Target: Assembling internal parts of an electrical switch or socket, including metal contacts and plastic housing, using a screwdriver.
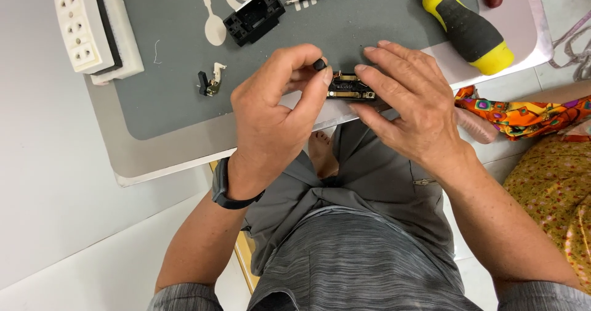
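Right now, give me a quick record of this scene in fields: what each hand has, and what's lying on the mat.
left hand: pinches a small black piece between thumb and forefinger
right hand: steadies a black part with brass contacts at the mat's near edge
grey mat: holds a black housing, a small black-and-white clip, a yellow-and-black screwdriver
left of the mat: white socket strip

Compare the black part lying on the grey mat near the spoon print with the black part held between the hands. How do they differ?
The black part on the mat lies free and untouched; the held black part is gripped by the right hand, with the left hand pinching a small black piece above it. The mat part looks all black plastic; the held one shows brass-coloured metal inside. Both are dark, blocky parts.
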